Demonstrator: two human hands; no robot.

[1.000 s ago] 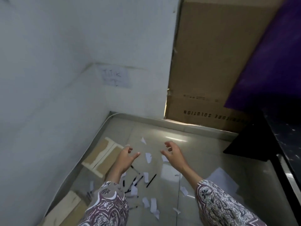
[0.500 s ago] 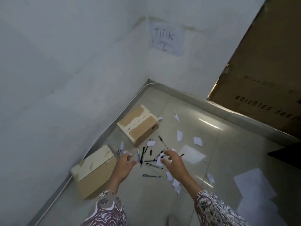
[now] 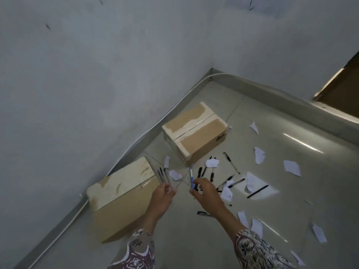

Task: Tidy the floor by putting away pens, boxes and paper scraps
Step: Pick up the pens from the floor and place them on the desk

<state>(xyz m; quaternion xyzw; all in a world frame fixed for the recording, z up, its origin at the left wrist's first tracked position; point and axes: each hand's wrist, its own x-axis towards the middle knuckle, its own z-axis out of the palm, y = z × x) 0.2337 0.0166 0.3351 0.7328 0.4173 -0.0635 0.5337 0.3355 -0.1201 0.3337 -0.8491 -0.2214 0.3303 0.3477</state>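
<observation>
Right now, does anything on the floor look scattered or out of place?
Yes. Black pens and torn paper scraps lie strewn across the tiles beside two cardboard boxes, which sit askew near the wall.

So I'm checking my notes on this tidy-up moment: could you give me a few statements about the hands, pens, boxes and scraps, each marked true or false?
1. The left hand holds several clear pens. True.
2. The right hand is empty. False: it pinches a blue pen.
3. Two cardboard boxes sit by the wall. True.
4. All pens are picked up. False: black pens lie on the floor.
5. Paper scraps are scattered on the floor. True.
</observation>
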